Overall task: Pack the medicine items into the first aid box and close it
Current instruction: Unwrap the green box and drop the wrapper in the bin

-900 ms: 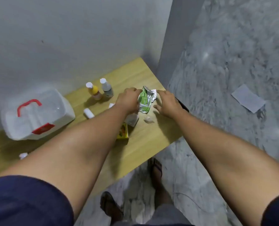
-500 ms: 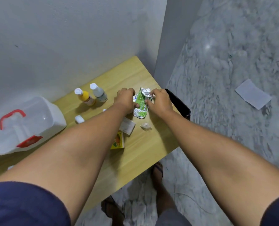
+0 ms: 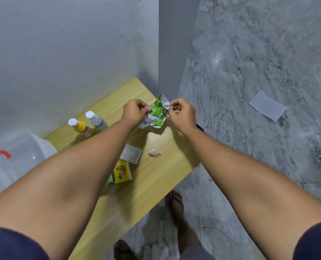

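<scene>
Now both hands, left hand point(image 3: 135, 111) and right hand point(image 3: 182, 115), pinch the crumpled green foil packet point(image 3: 156, 114) above the tabletop point(image 3: 156, 177) (apparently flattening it); next, carry it to the first aid box point(image 3: 15, 162), still shut.

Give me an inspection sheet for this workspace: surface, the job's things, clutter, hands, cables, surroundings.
Surface: wooden table against the wall, light wood top.
Job's things: green foil blister pack held up over the far end of the table; yellow bottle and grey bottle, both white-capped, near the wall; flat white sachet; small yellow carton partly under the left forearm; first aid box, translucent with red handle, at the left.
Clutter: crumpled white scrap on the table.
Hands: left hand and right hand each pinch the pack.
Cables: thin cable on the floor.
Surroundings: marble floor; sheet of paper lying on it.
</scene>
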